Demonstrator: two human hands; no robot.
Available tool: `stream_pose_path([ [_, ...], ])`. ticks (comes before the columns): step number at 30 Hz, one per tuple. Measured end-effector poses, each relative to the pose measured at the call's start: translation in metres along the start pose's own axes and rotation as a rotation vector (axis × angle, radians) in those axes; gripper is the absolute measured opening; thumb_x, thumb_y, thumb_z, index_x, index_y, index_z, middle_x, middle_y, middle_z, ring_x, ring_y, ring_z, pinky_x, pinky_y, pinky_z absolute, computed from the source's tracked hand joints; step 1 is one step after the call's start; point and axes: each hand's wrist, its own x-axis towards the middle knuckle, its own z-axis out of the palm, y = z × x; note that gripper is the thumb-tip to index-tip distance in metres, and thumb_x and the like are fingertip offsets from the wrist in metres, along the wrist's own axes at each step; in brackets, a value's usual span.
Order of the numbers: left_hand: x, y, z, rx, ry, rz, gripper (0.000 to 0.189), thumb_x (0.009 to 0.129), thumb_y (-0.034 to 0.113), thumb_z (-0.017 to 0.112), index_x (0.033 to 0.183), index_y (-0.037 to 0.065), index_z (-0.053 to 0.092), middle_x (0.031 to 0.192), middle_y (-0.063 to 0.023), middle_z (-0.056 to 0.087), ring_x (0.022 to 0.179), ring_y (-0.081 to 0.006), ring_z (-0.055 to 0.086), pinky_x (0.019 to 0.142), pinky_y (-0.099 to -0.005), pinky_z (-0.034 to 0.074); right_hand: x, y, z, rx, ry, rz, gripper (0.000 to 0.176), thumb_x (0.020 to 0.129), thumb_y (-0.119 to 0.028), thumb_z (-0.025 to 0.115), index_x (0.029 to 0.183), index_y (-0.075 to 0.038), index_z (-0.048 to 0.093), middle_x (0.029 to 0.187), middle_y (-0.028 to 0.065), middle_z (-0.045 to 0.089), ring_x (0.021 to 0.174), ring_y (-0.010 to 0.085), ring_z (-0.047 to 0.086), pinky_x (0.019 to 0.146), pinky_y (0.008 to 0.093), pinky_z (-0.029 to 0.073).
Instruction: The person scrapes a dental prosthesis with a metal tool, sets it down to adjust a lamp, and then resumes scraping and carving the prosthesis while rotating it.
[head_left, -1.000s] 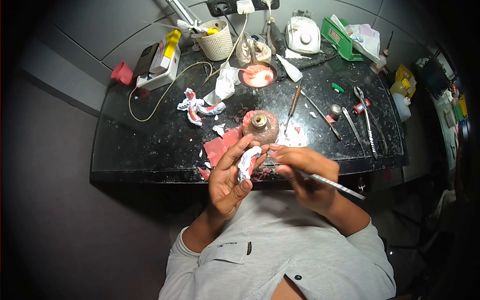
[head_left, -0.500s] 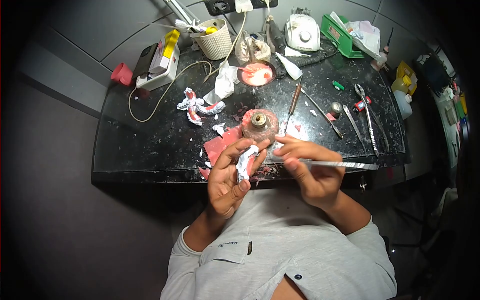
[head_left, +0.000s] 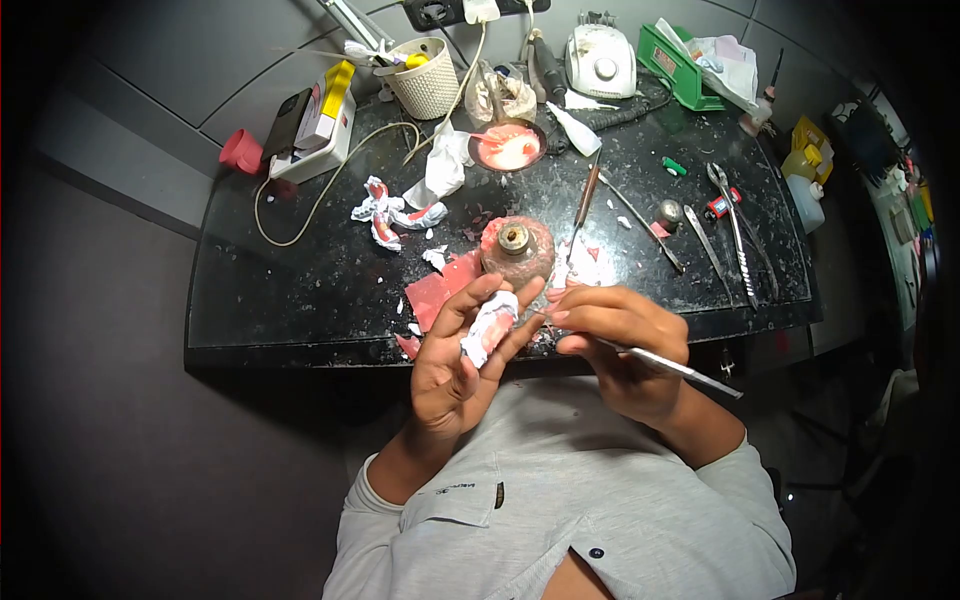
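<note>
A white and pink dental cast sits pinched in the left hand, just off the bench's front edge. Beside it, the right hand grips a metal carving tool.

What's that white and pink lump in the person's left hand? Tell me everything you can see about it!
The lump is small, bumpy and white, chalky like plaster, with a pink patch on the side facing the camera. The left hand grips it between thumb and fingers, over the near edge of the dark table. The right hand, holding a thin metal tool, has its fingertips close beside it. Whether the tool's tip touches it cannot be told.
</note>
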Motion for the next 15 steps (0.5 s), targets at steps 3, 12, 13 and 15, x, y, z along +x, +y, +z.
stream_pose_path([
  [3, -0.001, -0.008, -0.007, 0.065, -0.023, 0.028, 0.081, 0.099, 0.031, 0.067, 0.156, -0.002, 0.021, 0.16, -0.0179, 0.027, 0.152, -0.0447, 0.023, 0.123, -0.0569, 0.025, -0.001, -0.004, 0.009, -0.082, -0.01, -0.002, 0.019, 0.084, -0.003, 0.079, 0.101, 0.001, 0.073, 0.098, 0.0151, 0.075, 0.095, 0.0324, 0.075, 0.087, 0.0391, 0.061],
  [12, -0.005, -0.003, 0.007, 0.126, 0.081, -0.032, 0.087, 0.093, 0.023, 0.076, 0.155, -0.002, 0.019, 0.158, -0.0185, 0.027, 0.152, -0.0352, 0.029, 0.12, -0.0399, 0.035, -0.003, 0.002, 0.017, -0.149, 0.017, -0.087, 0.021, 0.083, 0.0, 0.079, 0.103, 0.003, 0.072, 0.102, 0.0165, 0.074, 0.103, 0.0343, 0.074, 0.086, 0.0377, 0.062],
  [13, -0.005, -0.003, 0.006, 0.129, 0.095, -0.042, 0.087, 0.093, 0.022, 0.076, 0.155, -0.002, 0.019, 0.157, -0.0181, 0.027, 0.151, -0.0344, 0.03, 0.12, -0.0385, 0.035, -0.003, 0.003, 0.017, -0.156, -0.005, -0.093, 0.022, 0.083, -0.001, 0.079, 0.103, 0.003, 0.072, 0.101, 0.0164, 0.075, 0.104, 0.0347, 0.074, 0.088, 0.0388, 0.061],
  [15, -0.005, -0.004, 0.004, 0.127, 0.083, -0.038, 0.087, 0.093, 0.021, 0.076, 0.155, -0.002, 0.019, 0.157, -0.0182, 0.027, 0.151, -0.0351, 0.03, 0.12, -0.0398, 0.035, -0.002, 0.002, 0.016, -0.164, -0.026, -0.098, 0.023, 0.082, -0.002, 0.08, 0.104, 0.002, 0.072, 0.101, 0.0163, 0.075, 0.105, 0.035, 0.073, 0.089, 0.0399, 0.061],
])
